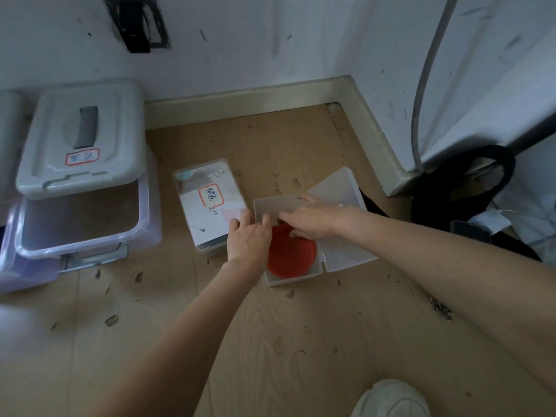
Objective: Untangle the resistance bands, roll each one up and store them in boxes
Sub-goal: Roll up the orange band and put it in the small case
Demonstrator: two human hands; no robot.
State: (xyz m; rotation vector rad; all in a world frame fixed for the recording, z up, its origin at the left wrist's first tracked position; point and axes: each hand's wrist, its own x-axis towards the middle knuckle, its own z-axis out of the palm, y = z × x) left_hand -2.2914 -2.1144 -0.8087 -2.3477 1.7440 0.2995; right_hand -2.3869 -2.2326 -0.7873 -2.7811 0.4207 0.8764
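Red resistance band (pixel 291 256), rolled into a flat coil, lies inside a small translucent box (pixel 296 279) on the wooden floor (pixel 270 341). Right hand (pixel 313 221) rests on the coil's far edge, fingers curled down onto it; left hand (pixel 247 239) lies at the box's left wall, fingers loosely extended over the rim, touching the band's left side. Hinged lid (pixel 343 206) stands open to the right. Labelled flat case (pixel 207 203) just left; large lidded bin (pixel 81 176) far left.
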